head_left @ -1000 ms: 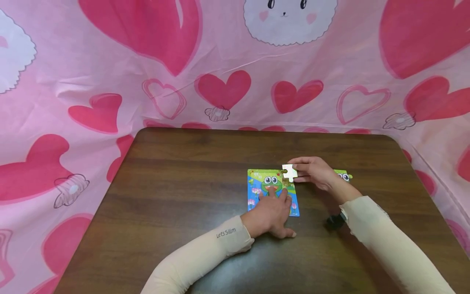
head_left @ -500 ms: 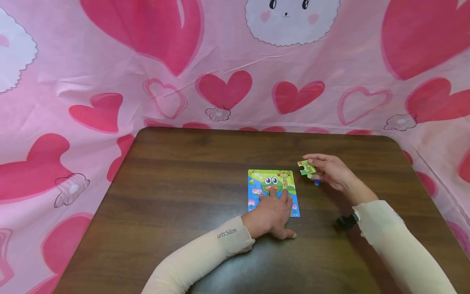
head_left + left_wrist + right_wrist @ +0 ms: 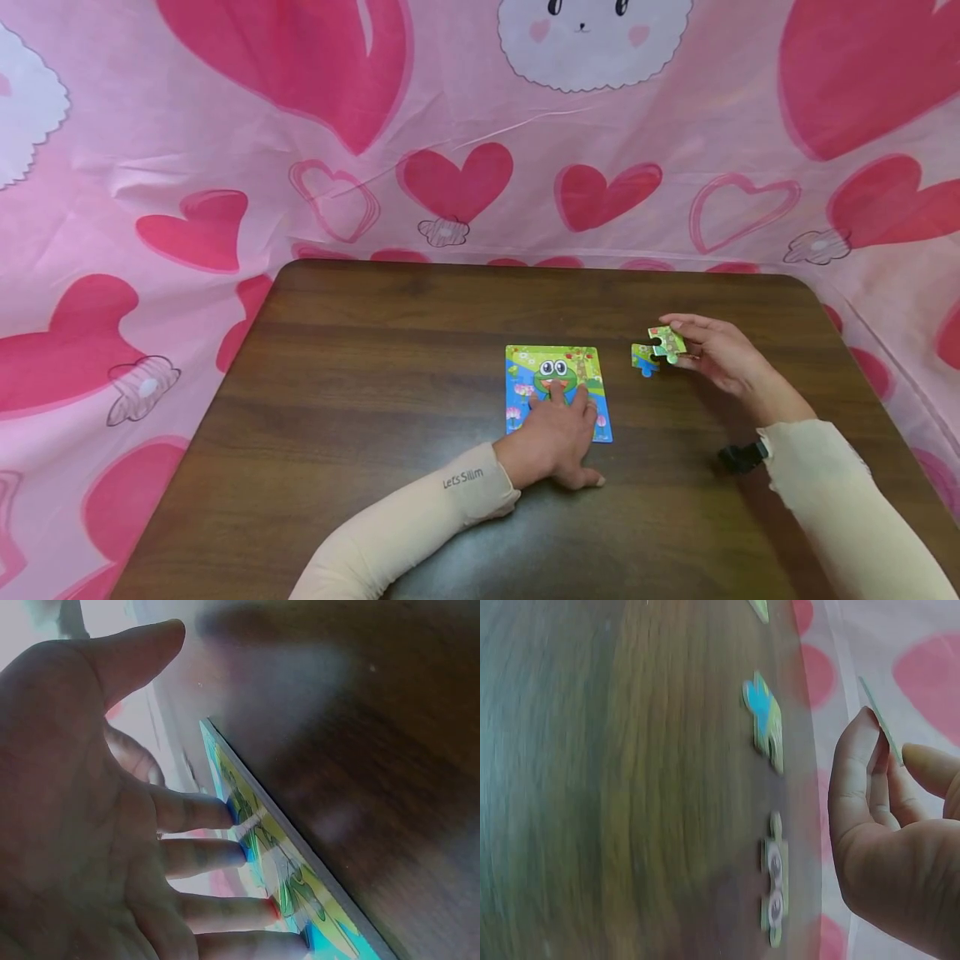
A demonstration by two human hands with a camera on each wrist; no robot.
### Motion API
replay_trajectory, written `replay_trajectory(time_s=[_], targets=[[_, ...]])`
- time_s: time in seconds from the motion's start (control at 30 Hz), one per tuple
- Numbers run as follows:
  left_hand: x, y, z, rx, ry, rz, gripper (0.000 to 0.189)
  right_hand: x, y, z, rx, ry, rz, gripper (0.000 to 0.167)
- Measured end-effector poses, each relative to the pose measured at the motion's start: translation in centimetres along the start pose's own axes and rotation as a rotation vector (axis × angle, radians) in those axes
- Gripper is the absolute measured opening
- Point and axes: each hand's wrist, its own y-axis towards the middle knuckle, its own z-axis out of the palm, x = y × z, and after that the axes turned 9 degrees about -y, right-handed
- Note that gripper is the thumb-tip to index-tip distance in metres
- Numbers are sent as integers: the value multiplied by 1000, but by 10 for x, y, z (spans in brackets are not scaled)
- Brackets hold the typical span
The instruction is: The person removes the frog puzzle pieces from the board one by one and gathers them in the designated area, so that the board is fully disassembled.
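Observation:
A flat frog-picture board [image 3: 557,372] lies near the table's middle. My left hand [image 3: 557,437] rests on its lower part with outstretched fingers; in the left wrist view the fingertips touch the printed face and the thumb stands clear. To the right, my right hand [image 3: 722,360] pinches a green jigsaw piece [image 3: 667,343] with a tree print, raised above the table. The right wrist view has this held piece [image 3: 881,720] edge-on between thumb and fingers. A blue-and-green jigsaw piece [image 3: 644,360] lies just left of it, and a frog-eyes jigsaw piece [image 3: 775,885] lies farther along, hidden in the head view.
The brown wooden table [image 3: 360,400] has rounded far corners. A pink heart-print cloth [image 3: 465,100] hangs behind it and along both sides. A black strap device [image 3: 742,457] sits at the right wrist.
My right hand has carried the tree piece rightward from above the board, turning its printed side to the head view. The blue-and-green piece has come into sight there. My left hand stays put.

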Motion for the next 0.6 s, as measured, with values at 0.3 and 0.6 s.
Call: replay_trajectory(time_s=[0.3,0.6], targets=[[-1,-1,1,-12,10,3,102,-4,-12,-33,-43,66,-52,25],[-1,-1,0,-4,8,5,102,-16,-23,-68,-109,87,-34,29]])
